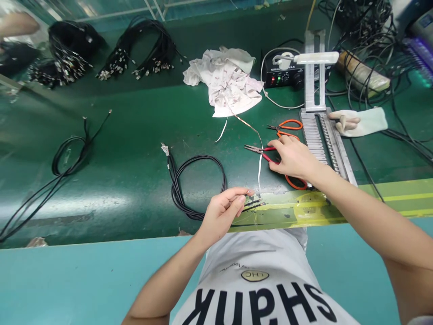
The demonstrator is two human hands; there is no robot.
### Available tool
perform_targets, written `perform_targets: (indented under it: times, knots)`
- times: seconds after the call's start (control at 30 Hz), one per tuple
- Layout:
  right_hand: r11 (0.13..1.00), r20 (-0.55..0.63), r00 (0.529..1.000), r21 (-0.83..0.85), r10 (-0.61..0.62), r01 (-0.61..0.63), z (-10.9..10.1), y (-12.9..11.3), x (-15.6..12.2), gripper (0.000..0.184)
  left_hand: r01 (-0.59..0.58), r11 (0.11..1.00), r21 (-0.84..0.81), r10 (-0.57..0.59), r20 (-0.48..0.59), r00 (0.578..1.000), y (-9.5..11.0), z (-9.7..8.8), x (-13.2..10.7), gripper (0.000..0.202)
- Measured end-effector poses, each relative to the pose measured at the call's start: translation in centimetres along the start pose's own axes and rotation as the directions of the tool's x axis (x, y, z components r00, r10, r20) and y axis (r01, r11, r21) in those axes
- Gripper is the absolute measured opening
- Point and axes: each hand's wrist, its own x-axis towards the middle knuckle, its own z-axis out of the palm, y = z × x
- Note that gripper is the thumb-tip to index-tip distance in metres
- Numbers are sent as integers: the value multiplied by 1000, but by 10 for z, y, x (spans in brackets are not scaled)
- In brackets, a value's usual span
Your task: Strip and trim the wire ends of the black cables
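My left hand (225,207) is closed in a pinch near the table's front edge, holding a black cable (182,210). Thin cable ends stick out to the right of its fingers, and the rest lies coiled behind. The cable's far end carries silvery connectors (165,149). My right hand (293,158) has its thumb and fingers around the handles of red-handled pliers (266,153), whose jaws point left. Just beyond lie orange-handled snips (290,127). Another orange handle (296,183) shows below my right hand; its tool is partly hidden. A thin white strip (259,174) runs close to the pliers.
A slotted metal fixture (316,135) stands to the right, with a white glove (363,123) beside it. Behind are a black control box (282,74) and a crumpled cloth (230,83). Cable bundles (147,49) lie at the back; another cable (67,169) lies left. Someone's arm (16,25) shows top left.
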Motion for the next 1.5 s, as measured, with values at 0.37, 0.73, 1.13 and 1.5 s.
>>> perform_targets:
  times: [0.37, 0.73, 1.13, 1.5]
  knots:
    - [949, -14, 998, 313, 58, -50, 9, 7, 5, 41, 26, 999, -45, -27, -21, 999, 4, -1, -6, 30]
    - [362, 29, 983, 927, 183, -94, -6, 9, -5, 41, -1, 1000, 16, 1, 17, 1000, -1, -1, -10, 32]
    - [-389, 326, 944, 864, -56, -321, -2, -13, -68, 12, -355, 825, 439, 224, 323, 920, -11, -2, -27, 30]
    - [-439, 491, 817, 689, -302, -577, -4, -44, -104, 16, 23, 997, -75, -19, 52, 998, -1, -4, -10, 29]
